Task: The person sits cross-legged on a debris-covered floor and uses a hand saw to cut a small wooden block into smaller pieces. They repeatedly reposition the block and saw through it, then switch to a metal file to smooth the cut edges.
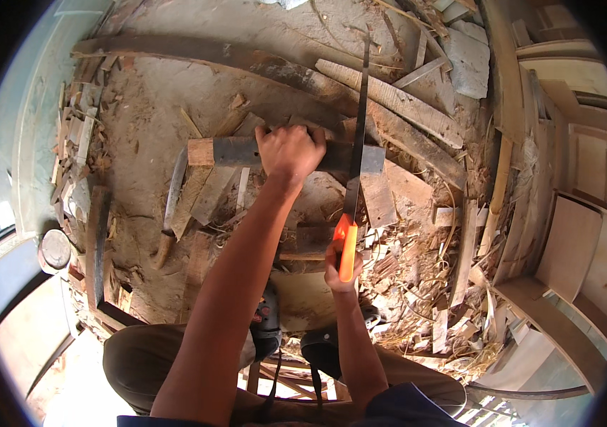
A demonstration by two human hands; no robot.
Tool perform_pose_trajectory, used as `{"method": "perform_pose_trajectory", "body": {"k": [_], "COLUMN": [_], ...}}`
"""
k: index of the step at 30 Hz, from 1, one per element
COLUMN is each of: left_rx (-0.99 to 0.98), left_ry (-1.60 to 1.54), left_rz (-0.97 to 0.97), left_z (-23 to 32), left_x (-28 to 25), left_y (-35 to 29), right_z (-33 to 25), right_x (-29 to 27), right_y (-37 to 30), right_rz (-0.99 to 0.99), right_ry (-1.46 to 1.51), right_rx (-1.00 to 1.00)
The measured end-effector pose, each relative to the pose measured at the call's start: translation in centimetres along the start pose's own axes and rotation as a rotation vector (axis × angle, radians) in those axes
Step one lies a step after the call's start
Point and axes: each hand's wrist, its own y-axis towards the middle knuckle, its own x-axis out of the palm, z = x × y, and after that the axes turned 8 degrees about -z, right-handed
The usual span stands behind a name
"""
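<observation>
My left hand (291, 151) is closed over the middle of a short dark wooden beam (239, 151), which lies crosswise on other wood pieces. The beam's left end shows bare brown wood. In my right hand (342, 267) is a handsaw (358, 160), my fingers wrapped around its bright orange handle. Its long dark blade points away from me and crosses the beam close to the right end. Whether the teeth have cut into the wood cannot be made out.
A long curved timber (246, 57) and a pale plank (396, 103) lie beyond the beam. Left of it rests a long-bladed tool (176, 188) with a wooden handle. Wood chips (396, 299) cover the ground at right. Wooden panels (567, 245) stand along the right side.
</observation>
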Motion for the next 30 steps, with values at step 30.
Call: {"method": "perform_pose_trajectory", "body": {"k": [30], "left_rx": [-0.136], "left_ry": [0.048], "left_rz": [-0.221], "left_z": [0.5], "left_x": [-2.6], "left_y": [5.0], "right_z": [-8.8], "right_x": [-4.4], "right_y": [-5.6], "right_rz": [0.021], "right_ry": [-0.091], "right_rx": [0.018]}}
